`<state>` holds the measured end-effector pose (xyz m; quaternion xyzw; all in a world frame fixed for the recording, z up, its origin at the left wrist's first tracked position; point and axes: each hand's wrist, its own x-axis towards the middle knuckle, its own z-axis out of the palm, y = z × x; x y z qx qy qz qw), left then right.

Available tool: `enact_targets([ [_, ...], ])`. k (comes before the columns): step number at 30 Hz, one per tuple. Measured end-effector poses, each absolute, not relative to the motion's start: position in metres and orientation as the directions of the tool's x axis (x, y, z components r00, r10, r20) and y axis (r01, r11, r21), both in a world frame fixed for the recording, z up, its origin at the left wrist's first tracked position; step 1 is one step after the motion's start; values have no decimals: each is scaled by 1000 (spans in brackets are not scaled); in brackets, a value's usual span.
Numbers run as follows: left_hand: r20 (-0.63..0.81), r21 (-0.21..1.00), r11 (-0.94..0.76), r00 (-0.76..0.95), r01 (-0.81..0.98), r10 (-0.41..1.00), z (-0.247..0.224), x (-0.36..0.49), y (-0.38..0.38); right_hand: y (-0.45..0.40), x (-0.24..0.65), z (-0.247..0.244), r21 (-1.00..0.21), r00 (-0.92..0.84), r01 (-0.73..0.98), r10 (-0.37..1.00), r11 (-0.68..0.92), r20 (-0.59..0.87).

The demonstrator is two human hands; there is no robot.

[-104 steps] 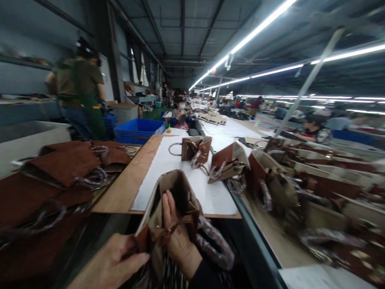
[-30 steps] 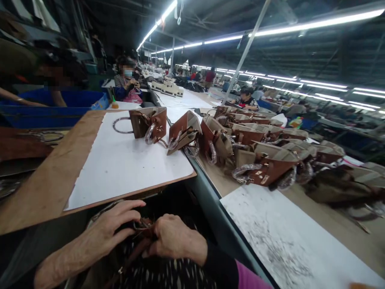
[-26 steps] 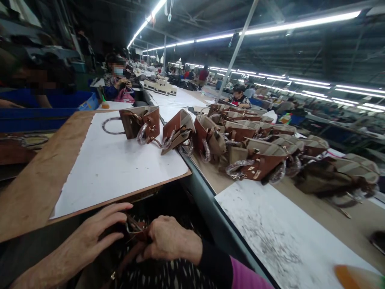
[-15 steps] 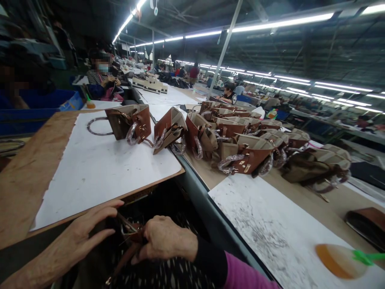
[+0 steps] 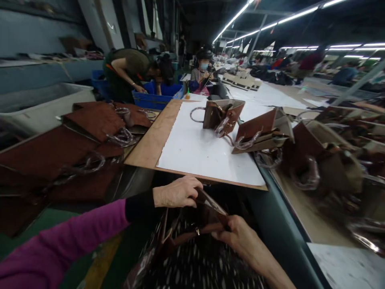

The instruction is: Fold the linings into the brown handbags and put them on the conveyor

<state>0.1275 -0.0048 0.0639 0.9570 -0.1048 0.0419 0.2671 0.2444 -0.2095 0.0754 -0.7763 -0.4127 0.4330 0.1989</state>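
A brown handbag [image 5: 210, 228] with a small gold clasp lies on my lap, just below the front edge of the board. My left hand [image 5: 178, 192] is closed on its upper edge, fingers bent over the rim. On the other side, my right hand [image 5: 239, 233] pinches the bag's corner near the strap. The lower part of the bag is dark and partly hidden against the patterned cloth on my lap. A brown bag [image 5: 224, 116] with wrapped handles stands on the white sheet [image 5: 204, 154], and a second bag [image 5: 261, 130] leans to its right.
Brown bags [image 5: 45, 152] are piled at the left, and more bags [image 5: 337, 156] crowd the right table. Behind the board, a person [image 5: 129, 70] bends over a blue bin [image 5: 158, 98]. Another masked person [image 5: 201, 74] sits farther back.
The view has swung left, bringing the left pile and the bending person into sight. My left hand has gone from open beside the bag to gripping its edge; my right hand now holds a corner.
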Motion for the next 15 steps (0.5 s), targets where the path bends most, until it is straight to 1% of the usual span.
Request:
enact_targets([
  [4,70,486,-862,990,-144,-125,64,117,-13,-206,251,65,-692,239,383,789,-612,-565],
  [7,35,543,-836,997,-78,-70,65,117,-12,-205,248,62,-693,228,369,783,-620,-579],
  [9,69,589,-805,997,-70,-37,66,120,-9,-206,246,63,-684,245,385,783,-620,-572],
  [12,131,607,-785,990,-124,-55,64,124,-3,-208,245,65,-682,243,404,791,-609,-562],
  [15,104,591,-794,990,-143,-100,57,126,3,-211,247,66,-695,236,395,798,-600,-555],
])
